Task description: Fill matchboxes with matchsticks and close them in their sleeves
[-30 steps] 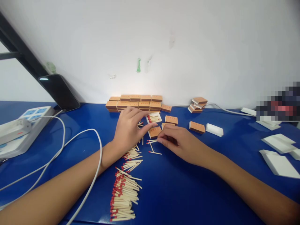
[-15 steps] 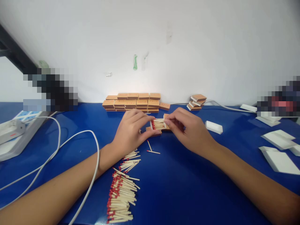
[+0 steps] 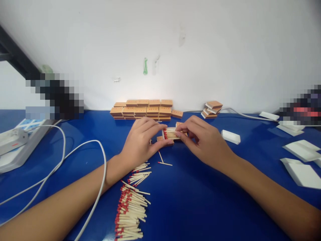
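Observation:
Between my hands is a small white matchbox tray point(image 3: 163, 133) filled with red-headed matches point(image 3: 171, 134). My left hand point(image 3: 142, 139) grips the tray's left end between thumb and index finger. The fingers of my right hand point(image 3: 205, 142) are closed at the matches' pale ends, thumb and fingertips pressed together over them. Orange-brown matchbox sleeves point(image 3: 160, 138) lie under and behind the tray, partly covered by my hands. Two loose matches point(image 3: 165, 163) lie just in front. A long pile of matches point(image 3: 131, 211) spreads near my left forearm.
Stacked matchboxes point(image 3: 140, 110) line the wall, with a smaller sleeve stack point(image 3: 212, 109) to their right. White empty trays point(image 3: 230, 137) are scattered on the right of the blue table point(image 3: 200, 207). A white cable point(image 3: 102, 174) crosses my left forearm, beside a power strip point(image 3: 30, 140).
My right fingertips have shifted slightly along the matches, which now sit lower and flatter in the tray. My left hand keeps its grip. The view has shifted slightly.

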Demonstrator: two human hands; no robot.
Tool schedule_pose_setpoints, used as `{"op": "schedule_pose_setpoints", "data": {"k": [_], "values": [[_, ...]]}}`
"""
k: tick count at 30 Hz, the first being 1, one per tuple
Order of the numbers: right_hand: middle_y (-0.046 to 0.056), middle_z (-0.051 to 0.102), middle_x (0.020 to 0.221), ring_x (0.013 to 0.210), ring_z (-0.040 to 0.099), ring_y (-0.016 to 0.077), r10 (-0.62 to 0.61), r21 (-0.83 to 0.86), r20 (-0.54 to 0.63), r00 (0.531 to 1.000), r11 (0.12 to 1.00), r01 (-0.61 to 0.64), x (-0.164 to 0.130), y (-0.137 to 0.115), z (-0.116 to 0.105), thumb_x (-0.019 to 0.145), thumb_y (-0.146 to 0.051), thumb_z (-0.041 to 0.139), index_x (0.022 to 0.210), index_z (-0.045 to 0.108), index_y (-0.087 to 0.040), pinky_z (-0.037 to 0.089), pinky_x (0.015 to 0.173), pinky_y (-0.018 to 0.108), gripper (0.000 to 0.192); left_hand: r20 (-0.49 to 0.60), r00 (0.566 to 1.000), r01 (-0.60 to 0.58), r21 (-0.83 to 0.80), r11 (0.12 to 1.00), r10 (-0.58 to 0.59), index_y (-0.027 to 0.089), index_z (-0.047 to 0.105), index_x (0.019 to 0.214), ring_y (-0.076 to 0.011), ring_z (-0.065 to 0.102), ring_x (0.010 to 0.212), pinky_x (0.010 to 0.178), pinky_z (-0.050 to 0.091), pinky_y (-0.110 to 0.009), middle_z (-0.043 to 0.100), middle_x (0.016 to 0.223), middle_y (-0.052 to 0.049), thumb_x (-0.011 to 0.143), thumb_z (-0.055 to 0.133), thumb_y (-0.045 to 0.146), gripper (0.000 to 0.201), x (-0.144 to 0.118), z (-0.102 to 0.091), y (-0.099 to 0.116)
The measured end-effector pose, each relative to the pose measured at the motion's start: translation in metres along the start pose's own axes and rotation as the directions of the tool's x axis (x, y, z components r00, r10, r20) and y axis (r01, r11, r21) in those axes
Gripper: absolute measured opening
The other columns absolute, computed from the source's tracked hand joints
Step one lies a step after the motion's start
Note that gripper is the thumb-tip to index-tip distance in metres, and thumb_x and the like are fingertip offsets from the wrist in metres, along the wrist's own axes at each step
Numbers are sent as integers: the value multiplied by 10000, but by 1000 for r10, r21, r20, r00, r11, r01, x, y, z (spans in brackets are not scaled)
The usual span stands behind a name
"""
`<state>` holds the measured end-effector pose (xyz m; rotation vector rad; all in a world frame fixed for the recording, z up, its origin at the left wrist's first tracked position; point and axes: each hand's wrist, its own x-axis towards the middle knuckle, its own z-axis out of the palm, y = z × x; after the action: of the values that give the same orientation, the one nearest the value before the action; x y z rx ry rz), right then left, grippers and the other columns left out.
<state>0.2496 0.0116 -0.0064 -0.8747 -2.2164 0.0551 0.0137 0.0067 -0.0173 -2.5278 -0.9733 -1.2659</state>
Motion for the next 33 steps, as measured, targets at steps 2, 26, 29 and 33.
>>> {"op": "schedule_pose_setpoints", "data": {"k": [2,26,29,33], "values": [[27,630,924,749,594,148,2,-8,-9,1000,1000,-2,0,0,0,1034,-214,596,1017,661,-192,459,686,296,71,-4,1000,-5,0,1000,5,157,714,1133,-227,651,969,908,500,-399,752,1018,-72,898,780,474,401,0,0,0],[4,664,873,722,576,151,97,125,599,795,969,-212,-13,-34,-1,996,-197,597,873,605,-221,407,637,290,126,-47,992,122,57,991,-120,172,725,1144,-247,633,951,885,512,-426,757,1016,-78,918,768,460,369,0,-2,-2],[-4,651,839,695,572,155,134,114,552,823,966,-233,-14,-40,1,989,-191,592,869,594,-226,400,615,297,125,-42,990,133,46,990,-131,180,728,1142,-248,634,955,883,514,-432,756,1007,-77,929,754,462,354,0,-2,-2],[-14,628,770,665,570,157,264,75,444,856,941,-329,-15,-45,10,970,-223,617,845,590,-225,393,600,304,128,-42,990,137,37,990,-136,186,733,1136,-247,632,943,874,514,-432,761,1007,-75,918,766,468,358,1,-2,-1]]}}
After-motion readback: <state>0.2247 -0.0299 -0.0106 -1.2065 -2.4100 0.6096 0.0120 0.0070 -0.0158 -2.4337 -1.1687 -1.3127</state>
